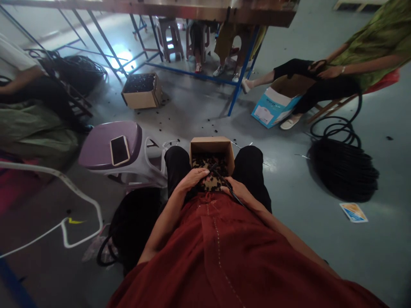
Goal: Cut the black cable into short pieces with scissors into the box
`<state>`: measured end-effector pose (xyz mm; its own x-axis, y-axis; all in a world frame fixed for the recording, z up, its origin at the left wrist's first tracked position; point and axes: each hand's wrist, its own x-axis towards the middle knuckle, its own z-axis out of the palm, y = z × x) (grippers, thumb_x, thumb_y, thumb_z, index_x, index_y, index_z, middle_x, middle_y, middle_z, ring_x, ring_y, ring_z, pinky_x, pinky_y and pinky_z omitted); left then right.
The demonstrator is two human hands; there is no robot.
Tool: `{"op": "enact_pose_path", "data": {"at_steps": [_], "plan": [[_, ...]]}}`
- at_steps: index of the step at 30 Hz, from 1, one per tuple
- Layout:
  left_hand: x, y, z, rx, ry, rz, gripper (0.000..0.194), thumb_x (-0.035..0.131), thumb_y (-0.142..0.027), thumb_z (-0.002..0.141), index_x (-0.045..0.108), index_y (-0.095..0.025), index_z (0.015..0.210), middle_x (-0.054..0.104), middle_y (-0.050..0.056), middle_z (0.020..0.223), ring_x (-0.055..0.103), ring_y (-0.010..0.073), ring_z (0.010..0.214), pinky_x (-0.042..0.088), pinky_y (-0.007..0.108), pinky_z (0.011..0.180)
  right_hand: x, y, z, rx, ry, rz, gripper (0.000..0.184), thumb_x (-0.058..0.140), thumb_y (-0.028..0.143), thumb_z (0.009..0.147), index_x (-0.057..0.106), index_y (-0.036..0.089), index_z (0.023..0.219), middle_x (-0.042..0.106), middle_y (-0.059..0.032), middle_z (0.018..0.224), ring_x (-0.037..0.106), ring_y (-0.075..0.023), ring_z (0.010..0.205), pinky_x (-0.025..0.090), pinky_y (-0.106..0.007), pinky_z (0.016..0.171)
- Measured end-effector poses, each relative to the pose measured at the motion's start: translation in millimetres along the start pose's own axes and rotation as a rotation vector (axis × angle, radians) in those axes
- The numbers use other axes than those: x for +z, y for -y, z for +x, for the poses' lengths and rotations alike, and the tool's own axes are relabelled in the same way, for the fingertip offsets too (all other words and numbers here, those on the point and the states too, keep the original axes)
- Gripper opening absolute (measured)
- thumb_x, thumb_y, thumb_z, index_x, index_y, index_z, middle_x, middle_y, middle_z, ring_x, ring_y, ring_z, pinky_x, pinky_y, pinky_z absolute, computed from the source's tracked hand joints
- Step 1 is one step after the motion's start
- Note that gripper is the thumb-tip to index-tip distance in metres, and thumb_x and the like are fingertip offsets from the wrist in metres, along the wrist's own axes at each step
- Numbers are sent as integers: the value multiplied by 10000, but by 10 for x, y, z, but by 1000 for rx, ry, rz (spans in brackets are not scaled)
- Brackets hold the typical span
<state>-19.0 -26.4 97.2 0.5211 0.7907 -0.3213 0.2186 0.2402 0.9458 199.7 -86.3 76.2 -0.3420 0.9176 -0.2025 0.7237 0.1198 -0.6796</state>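
A long black rubber-like strip [236,197] runs from between my hands back along my right forearm. My right hand [236,189] is closed around it. My left hand [195,176] pinches near the strip's front end, fingertips together. Below both hands, an open cardboard box [212,140] stands between my knees. Many small black pieces [205,160] are scattered over its bottom. The exact grip of the fingertips is small and dim in the head view.
A purple stool [93,147] with a phone [120,150] stands at left. Black coils [345,171] lie right. Ahead are a box of black pieces [139,83], a blue-legged table [239,92] and a blue-white carton [272,107] by a seated co-worker [369,51]. Another person sits left.
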Motion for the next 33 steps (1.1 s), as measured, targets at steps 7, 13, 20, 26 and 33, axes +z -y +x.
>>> {"op": "enact_pose_path", "data": {"at_steps": [7, 13, 20, 26, 33], "plan": [[73, 42, 36, 31, -248, 182, 344, 496, -378, 773, 647, -141, 971, 635, 9, 729, 515, 92, 580, 394, 202, 558, 2, 7, -5, 46, 4, 33, 403, 434, 451, 826, 479, 189, 1128, 575, -98, 1075, 542, -221, 983, 400, -332, 834], [141, 11, 24, 130, -407, 339, 259, 549, -302, 751, 665, -181, 948, 670, 21, 907, 583, 143, 825, 422, 224, 751, -2, 15, 1, 44, -8, 48, 392, 444, 441, 819, 487, 185, 1111, 582, -92, 1052, 550, -210, 954, 405, -322, 822], [207, 80, 50, 120, -416, 327, 247, 526, -334, 764, 642, -169, 907, 649, 11, 825, 559, 124, 736, 405, 212, 658, 4, 9, -8, 29, -8, 49, 384, 416, 449, 835, 485, 180, 1100, 594, -92, 1032, 565, -204, 940, 413, -299, 800], [242, 77, 56, 47, -378, 274, 284, 496, -318, 773, 616, -153, 970, 622, 12, 776, 524, 106, 651, 388, 206, 604, 27, -31, 3, 40, -2, 16, 355, 431, 446, 831, 499, 201, 1079, 611, -84, 1021, 581, -205, 914, 420, -283, 762], [176, 54, 51, 39, -241, 115, 388, 420, -365, 823, 602, -109, 1050, 605, 32, 749, 484, 94, 589, 380, 211, 571, 19, -8, -10, 59, -10, 7, 373, 426, 453, 831, 494, 201, 1097, 615, -88, 1022, 586, -213, 918, 416, -287, 761]]}}
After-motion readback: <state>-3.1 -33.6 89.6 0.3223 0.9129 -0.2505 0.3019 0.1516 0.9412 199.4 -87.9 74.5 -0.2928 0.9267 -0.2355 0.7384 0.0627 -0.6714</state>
